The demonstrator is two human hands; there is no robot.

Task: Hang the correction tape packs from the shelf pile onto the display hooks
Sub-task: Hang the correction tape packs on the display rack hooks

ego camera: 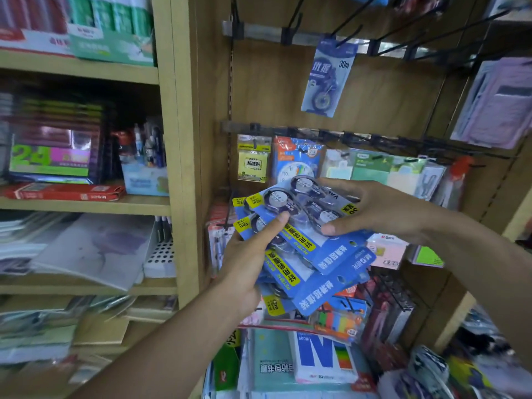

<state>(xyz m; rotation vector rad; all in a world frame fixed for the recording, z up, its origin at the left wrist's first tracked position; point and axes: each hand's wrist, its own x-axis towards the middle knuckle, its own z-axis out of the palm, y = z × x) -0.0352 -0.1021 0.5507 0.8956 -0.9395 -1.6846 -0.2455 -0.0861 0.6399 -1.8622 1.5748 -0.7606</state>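
Holding a fanned stack of blue correction tape packs [305, 249], yellow "12m" tags, at picture centre: left hand [244, 269] grips from 7 o'clock, thumb on top; right hand [380, 211] pinches the top pack from 3 o'clock. Long axes run 10-to-4 o'clock. One "30m" pack [328, 79] hangs on a display hook [345, 36] at 12 o'clock.

Fanned correction tape packs [302, 240] lie between left hand [244, 263] and right hand [383, 208], below one hung pack [328, 79].

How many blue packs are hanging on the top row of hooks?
1. A single blue pack hangs from a hook on the top rail. The other top hooks in view look bare, though the frame cuts some off.
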